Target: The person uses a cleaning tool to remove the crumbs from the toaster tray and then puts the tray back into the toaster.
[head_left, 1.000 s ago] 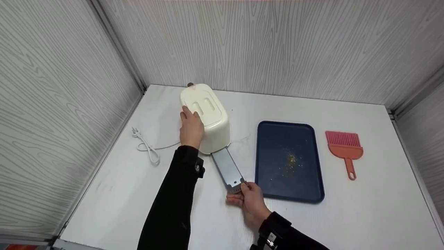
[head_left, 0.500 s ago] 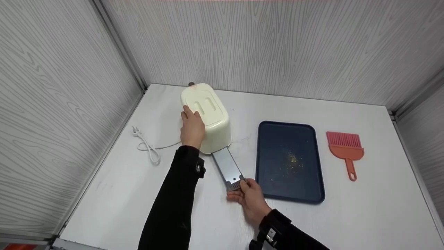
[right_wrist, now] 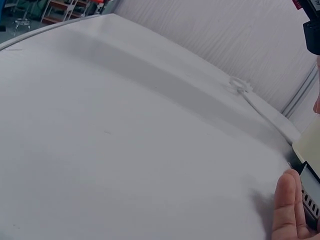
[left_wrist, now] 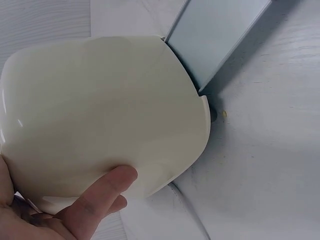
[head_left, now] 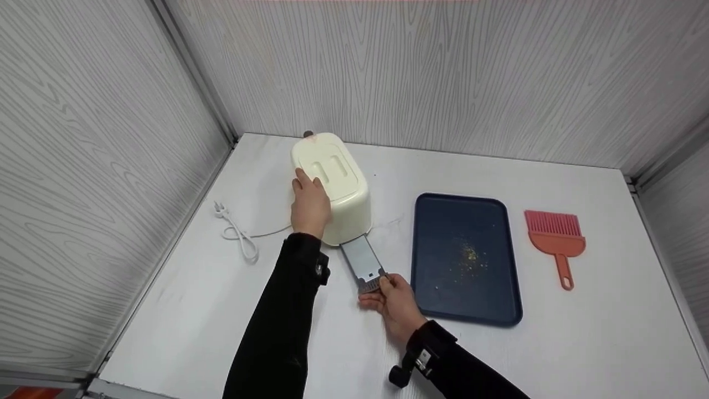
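A cream toaster (head_left: 346, 213) with a lid over its top stands at the back left of the table. My left hand (head_left: 310, 208) grips its left side, fingers over the lid's edge; in the left wrist view a finger (left_wrist: 107, 192) lies against the toaster's smooth end wall. Out of the bottom of its near end sticks a metal crumb tray (head_left: 361, 257), partly inside the toaster. My right hand (head_left: 397, 302) pinches the grey slotted end of that tray. Only the fingers (right_wrist: 286, 200) and a strip of the tray's end show in the right wrist view.
A dark blue baking tray (head_left: 443, 299) with yellowish crumbs (head_left: 469, 256) lies right of the crumb tray. Farther right is an orange-red brush (head_left: 556, 243). The toaster's white cord and plug (head_left: 238, 235) lie at the left. Panels (head_left: 388, 77) wall the table's back and sides.
My right hand has moved away from me toward the toaster, and the crumb tray has slid farther in, with less of it showing. The left hand keeps its hold on the toaster.
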A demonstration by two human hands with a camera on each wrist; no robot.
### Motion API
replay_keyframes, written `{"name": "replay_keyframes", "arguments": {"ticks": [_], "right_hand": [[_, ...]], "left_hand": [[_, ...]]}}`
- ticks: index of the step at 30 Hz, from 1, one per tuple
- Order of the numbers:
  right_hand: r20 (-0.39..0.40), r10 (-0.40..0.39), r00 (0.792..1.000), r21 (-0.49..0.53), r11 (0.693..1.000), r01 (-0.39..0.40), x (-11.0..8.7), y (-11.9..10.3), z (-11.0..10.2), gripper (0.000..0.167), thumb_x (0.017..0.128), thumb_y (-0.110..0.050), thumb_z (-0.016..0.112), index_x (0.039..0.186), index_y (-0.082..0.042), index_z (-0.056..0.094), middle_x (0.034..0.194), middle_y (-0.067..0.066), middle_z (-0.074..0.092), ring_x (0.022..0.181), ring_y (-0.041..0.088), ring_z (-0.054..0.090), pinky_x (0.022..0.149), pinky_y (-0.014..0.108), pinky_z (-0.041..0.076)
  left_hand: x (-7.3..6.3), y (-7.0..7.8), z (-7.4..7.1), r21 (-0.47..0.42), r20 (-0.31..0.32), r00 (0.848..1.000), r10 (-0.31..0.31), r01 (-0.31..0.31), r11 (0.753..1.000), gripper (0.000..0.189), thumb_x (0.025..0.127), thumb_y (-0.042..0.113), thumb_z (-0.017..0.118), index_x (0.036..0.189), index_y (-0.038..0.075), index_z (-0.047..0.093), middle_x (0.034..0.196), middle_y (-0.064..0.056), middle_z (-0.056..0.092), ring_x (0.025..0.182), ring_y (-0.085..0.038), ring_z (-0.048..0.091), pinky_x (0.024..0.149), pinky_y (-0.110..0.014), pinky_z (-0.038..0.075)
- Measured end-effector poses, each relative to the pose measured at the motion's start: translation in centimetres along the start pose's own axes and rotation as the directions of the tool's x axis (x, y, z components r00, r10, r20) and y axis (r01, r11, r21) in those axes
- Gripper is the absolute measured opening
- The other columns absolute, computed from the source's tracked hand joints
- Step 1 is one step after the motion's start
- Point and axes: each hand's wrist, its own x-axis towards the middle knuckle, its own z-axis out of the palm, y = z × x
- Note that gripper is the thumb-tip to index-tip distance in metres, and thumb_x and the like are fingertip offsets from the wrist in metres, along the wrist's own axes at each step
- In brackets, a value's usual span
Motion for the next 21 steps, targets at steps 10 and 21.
{"name": "replay_keyframes", "arguments": {"ticks": [10, 21], "right_hand": [[-0.035, 0.015, 0.999, -0.035, 0.999, -0.017, 1.0, -0.4, 0.6, 0.017, 0.113, -0.011, 0.034, 0.123, 0.002, 0.037, 0.102, 0.02, 0.061, 0.077, 0.023, 0.072, 0.074, 0.034, 0.062], [-0.073, 0.053, 0.996, -0.047, 0.997, -0.056, 2.1, -0.9, 1.4, 0.021, 0.112, -0.011, 0.036, 0.127, 0.002, 0.039, 0.099, 0.02, 0.064, 0.074, 0.021, 0.071, 0.072, 0.033, 0.062]], "left_hand": [[-0.3, -0.1, -0.1, -0.026, -0.017, 1.0, 0.023, -0.024, 0.999, 0.063, 0.113, 0.036, 0.022, 0.164, 0.006, 0.0, 0.168, -0.022, 0.015, 0.111, -0.045, 0.061, 0.09, -0.053, 0.053], [-0.2, 0.0, -0.1, -0.022, 0.004, 1.0, -0.008, 0.008, 1.0, 0.064, 0.113, 0.038, 0.022, 0.164, 0.01, -0.003, 0.169, -0.02, 0.013, 0.118, -0.048, 0.058, 0.095, -0.055, 0.051]]}}
